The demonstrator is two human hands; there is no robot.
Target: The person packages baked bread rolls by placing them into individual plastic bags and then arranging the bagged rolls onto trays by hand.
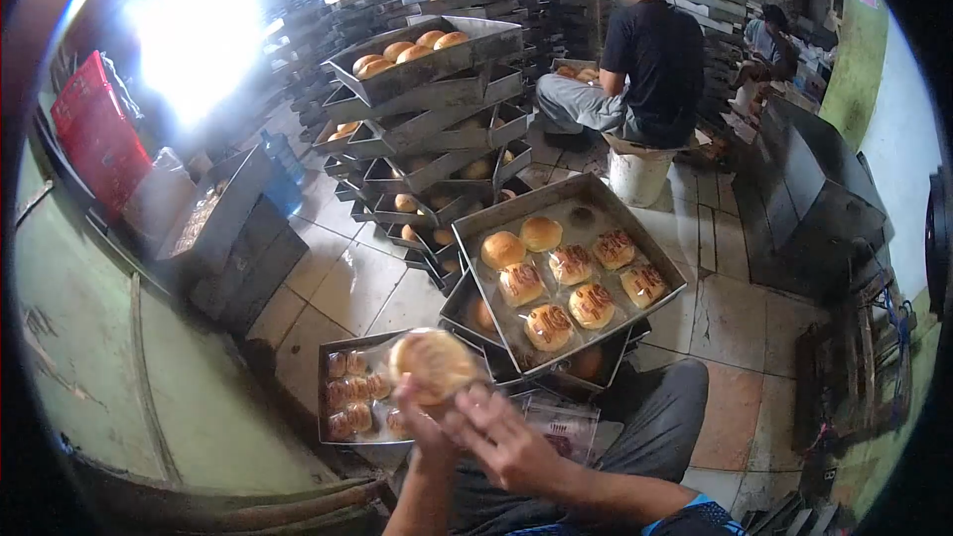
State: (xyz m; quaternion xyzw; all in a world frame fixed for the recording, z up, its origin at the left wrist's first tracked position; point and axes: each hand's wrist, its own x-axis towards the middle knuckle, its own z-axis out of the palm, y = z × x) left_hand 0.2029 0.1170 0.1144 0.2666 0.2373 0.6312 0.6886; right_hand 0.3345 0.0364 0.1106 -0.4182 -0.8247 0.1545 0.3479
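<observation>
Bun pinched between left hand and right hand over bagged-bun tray, stacked trays just beyond

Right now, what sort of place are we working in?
Likely a bakery's packing floor: stacked metal trays of buns, bagged buns in a tray, and a bun in the left hand.

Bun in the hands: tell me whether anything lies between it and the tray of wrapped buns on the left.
Nothing visible does. The bun, held by the left hand and right hand, overlaps the right edge of the tray in the picture, with no object between them. The wrapped buns lie inside it.
</observation>
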